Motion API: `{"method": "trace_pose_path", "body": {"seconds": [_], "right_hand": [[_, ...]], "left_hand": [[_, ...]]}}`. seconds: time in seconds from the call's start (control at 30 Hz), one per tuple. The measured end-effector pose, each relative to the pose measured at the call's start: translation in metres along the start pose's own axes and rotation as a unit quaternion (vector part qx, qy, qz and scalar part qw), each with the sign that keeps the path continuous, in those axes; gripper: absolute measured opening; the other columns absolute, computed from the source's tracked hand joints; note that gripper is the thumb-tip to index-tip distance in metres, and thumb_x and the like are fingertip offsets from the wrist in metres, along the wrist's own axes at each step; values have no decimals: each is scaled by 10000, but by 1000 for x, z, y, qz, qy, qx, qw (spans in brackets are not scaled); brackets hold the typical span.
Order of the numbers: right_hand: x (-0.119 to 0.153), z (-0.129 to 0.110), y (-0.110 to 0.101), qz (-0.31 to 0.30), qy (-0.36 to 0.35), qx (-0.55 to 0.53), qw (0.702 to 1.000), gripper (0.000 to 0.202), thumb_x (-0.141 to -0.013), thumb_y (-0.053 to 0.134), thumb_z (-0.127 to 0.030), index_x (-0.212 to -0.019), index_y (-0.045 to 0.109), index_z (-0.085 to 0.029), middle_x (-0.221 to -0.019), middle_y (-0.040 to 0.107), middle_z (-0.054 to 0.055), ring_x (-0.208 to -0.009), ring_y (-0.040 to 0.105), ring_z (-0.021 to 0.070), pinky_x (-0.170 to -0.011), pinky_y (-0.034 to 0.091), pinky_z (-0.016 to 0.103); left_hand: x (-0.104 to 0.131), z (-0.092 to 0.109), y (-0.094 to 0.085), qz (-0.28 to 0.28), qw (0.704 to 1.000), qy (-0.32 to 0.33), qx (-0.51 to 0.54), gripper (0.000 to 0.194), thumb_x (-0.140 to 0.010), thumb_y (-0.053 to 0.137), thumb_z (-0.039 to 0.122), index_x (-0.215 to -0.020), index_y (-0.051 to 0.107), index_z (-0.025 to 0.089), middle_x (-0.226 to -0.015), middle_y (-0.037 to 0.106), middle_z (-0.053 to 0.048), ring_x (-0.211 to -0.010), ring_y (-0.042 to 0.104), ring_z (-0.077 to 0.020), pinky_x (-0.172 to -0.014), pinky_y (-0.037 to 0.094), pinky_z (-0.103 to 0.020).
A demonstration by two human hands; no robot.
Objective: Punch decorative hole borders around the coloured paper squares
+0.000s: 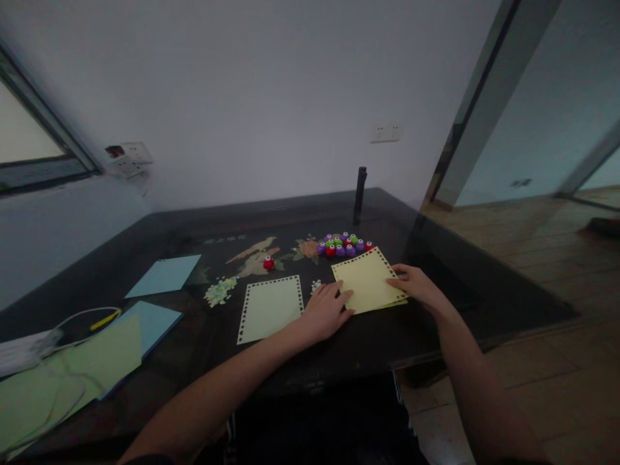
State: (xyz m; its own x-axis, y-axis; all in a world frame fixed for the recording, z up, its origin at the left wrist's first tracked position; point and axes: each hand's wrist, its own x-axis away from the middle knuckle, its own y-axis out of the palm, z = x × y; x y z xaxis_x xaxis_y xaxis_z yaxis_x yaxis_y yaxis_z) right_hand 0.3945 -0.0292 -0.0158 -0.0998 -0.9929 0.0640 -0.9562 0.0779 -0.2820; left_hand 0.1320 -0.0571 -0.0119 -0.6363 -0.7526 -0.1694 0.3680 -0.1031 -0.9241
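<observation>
Yellow sheets point(367, 281) with small shapes punched along their edges lie stacked on the dark table point(203, 349), slightly fanned at the lower right. My left hand point(327, 310) rests with spread fingers, its fingertips on the left edge of the stack. At the right edge, my right hand point(414, 285) has the paper between thumb and fingers. A pale green sheet point(271, 309) with punched holes on three visible sides lies left of my left hand, partly covered by it. Small white cutouts point(316, 285) sit between the sheets.
Several purple, green and red small punches point(340, 248) cluster behind the yellow sheets; one red punch point(268, 263) stands apart. Green-yellow confetti point(220, 291), blue sheets point(165, 276), loose green paper point(109, 352) and a cable point(84, 311) lie left. A black upright object point(359, 195) stands at the back.
</observation>
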Motion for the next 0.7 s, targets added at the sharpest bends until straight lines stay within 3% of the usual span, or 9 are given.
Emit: {"method": "trace_pose_path", "body": {"seconds": [0.4,0.53,0.7], "right_hand": [[-7,10,1,2,6,43,999,414,-605,725,-229,-986,583,-150,-599,634,-3,-485,583,147,-433,420,228],[-10,12,-2,33,-28,122,992,365,-637,709,-308,-953,613,-151,-586,609,-9,-498,560,139,-444,379,226],[-11,9,-5,99,-30,278,955,223,-744,606,-388,-799,654,-177,-590,600,18,-545,555,150,-508,371,254]], "left_hand": [[-3,-4,2,-8,1000,0,-12,446,-872,494,374,-1271,496,176,-1387,438,-163,-1296,388,-289,-1097,236,-457],[-3,-4,2,-14,1000,1,-23,460,-878,483,372,-1276,492,142,-1389,428,-188,-1295,388,-296,-1098,243,-448],[-2,-4,2,4,1000,2,-17,477,-877,474,406,-1279,488,149,-1403,410,-181,-1301,377,-303,-1083,274,-440]]}}
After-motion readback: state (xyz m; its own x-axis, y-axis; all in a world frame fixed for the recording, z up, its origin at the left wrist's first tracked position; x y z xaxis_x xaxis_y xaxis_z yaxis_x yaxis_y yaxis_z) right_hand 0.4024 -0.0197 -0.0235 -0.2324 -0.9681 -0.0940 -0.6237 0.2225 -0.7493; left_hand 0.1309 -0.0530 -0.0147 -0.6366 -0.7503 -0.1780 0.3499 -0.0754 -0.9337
